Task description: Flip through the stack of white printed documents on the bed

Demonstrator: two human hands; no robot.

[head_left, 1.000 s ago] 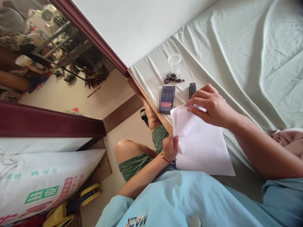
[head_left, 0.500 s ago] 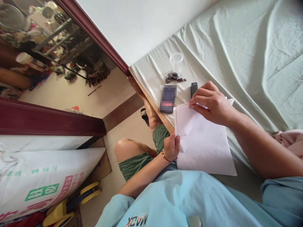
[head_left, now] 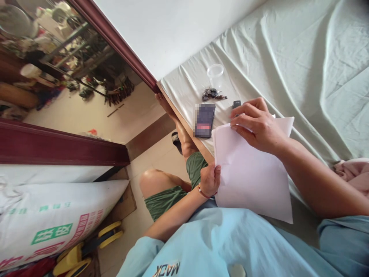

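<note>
Several sheets of white paper lie over my lap, at the edge of the bed. My left hand is closed on their left edge, with the thumb on top. At the upper edge, the fingertips of my right hand pinch the paper. The right corner of the sheets sticks out beyond that hand. Just behind the right fingers, a small black object is mostly hidden. A phone with a blurred screen lies left of it.
On the pale green bed sheet stand a clear plastic cup and a bunch of keys. Pink cloth lies at the right. A white printed sack and a yellow-wheeled item occupy the lower left.
The right part of the paper has swung outward and downward, its corner now reaching farther right. Now more of the black object is covered. My left hand has barely moved.
</note>
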